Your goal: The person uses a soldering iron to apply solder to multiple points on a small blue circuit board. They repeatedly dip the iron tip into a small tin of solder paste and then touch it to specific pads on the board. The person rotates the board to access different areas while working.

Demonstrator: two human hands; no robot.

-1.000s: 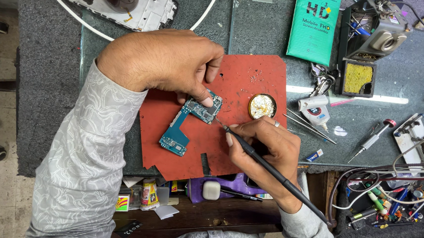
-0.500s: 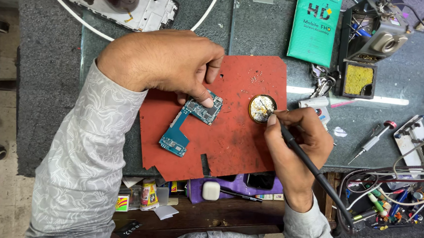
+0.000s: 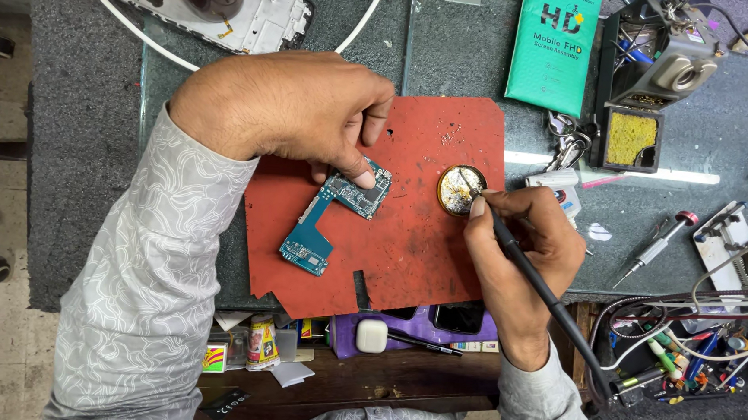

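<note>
A teal phone circuit board [image 3: 330, 216] lies on a red work mat [image 3: 406, 255]. My left hand [image 3: 302, 110] presses its upper end down with the fingertips. My right hand [image 3: 519, 245] grips a black soldering iron [image 3: 530, 276] like a pen. The iron's tip rests in a small round gold tin [image 3: 460, 190] at the mat's right edge. The iron's cable runs down to the lower right.
A yellow cleaning sponge in a black stand [image 3: 631, 137] and a green box [image 3: 559, 48] sit behind the mat. A white phone frame [image 3: 222, 2] lies at the top left. Screwdriver [image 3: 653, 249], tweezers and tangled wires [image 3: 695, 342] crowd the right; small bottles sit on a lower shelf [image 3: 338, 372].
My right hand has carried the soldering iron from the board's lower right up to the round tin, where the tip now dips in. My left hand stays on the board.
</note>
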